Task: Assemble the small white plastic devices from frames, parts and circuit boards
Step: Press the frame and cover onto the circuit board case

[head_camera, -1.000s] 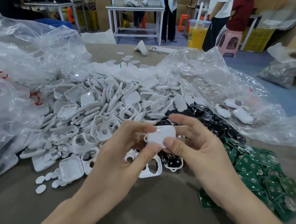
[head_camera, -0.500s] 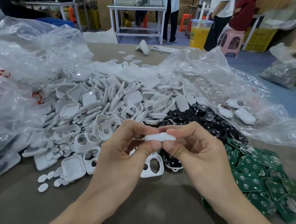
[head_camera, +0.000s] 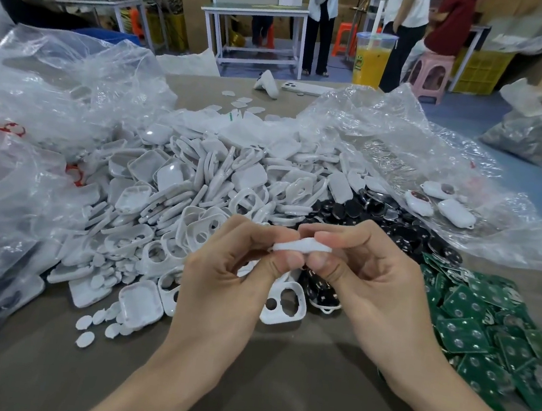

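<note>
At mid-frame, one white shell point(head_camera: 302, 245) is held edge-on above the bench point(head_camera: 273, 388) by two hands. The left hand point(head_camera: 226, 275) pinches its left end between thumb and forefinger. The right hand point(head_camera: 376, 288) pinches its right end the same way, so each grip is clamped on the shell.

Just below the hands lies one frame point(head_camera: 284, 305) with two holes. Left of centre spreads a white heap point(head_camera: 196, 188) of frames, trays and small discs, too many to count. Right of it sits a smaller pile of black parts point(head_camera: 381, 220). At lower right is a spread of green boards point(head_camera: 487, 334), again beyond counting. Three finished devices point(head_camera: 456, 212) rest on a clear sheet point(head_camera: 408, 144) at right. Clear bags point(head_camera: 34, 105) billow along the left edge.

The bench is a plain grey-brown surface. At its far edge stand one cup point(head_camera: 373, 60) of orange drink with a straw and one phone point(head_camera: 304, 88), lying face down. Beyond it the room has a blue floor point(head_camera: 524, 183), white tables, cardboard boxes, one pink stool point(head_camera: 431, 74) and four people across the top of the frame.
</note>
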The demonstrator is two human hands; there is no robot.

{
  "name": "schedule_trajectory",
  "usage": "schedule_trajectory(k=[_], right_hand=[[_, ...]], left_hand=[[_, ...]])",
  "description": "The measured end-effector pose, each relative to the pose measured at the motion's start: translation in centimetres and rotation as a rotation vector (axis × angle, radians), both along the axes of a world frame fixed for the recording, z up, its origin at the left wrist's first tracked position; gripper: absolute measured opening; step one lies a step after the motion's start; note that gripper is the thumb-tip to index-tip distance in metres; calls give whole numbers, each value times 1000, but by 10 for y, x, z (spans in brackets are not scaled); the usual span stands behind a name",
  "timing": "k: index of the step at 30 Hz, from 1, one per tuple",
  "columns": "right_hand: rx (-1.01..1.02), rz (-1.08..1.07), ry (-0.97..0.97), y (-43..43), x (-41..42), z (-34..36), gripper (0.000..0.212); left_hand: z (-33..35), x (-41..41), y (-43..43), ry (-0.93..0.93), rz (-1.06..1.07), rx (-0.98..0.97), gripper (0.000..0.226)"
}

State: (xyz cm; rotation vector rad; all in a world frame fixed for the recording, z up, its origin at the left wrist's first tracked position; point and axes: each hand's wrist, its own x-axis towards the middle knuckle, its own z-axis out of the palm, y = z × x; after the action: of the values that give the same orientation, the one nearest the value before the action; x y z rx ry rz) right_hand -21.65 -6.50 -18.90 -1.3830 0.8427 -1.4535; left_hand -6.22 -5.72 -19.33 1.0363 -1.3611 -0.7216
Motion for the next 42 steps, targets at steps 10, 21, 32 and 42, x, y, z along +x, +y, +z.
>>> schedule_trajectory(k=[10, 21, 32, 42], right_hand=[[69, -37, 5, 1, 3, -2, 12], [438, 158, -232, -8, -10, 4, 28], [111, 52, 30, 2, -3, 1, 14], [291, 204, -259, -6, -6, 1, 20]], left_hand=[[2, -4, 2, -102, 52, 41, 32], [-8, 5, 0, -536, -49, -358, 17], [-1, 6, 3, -161, -9, -23, 12], [5, 2, 7, 17, -29, 50, 13]])
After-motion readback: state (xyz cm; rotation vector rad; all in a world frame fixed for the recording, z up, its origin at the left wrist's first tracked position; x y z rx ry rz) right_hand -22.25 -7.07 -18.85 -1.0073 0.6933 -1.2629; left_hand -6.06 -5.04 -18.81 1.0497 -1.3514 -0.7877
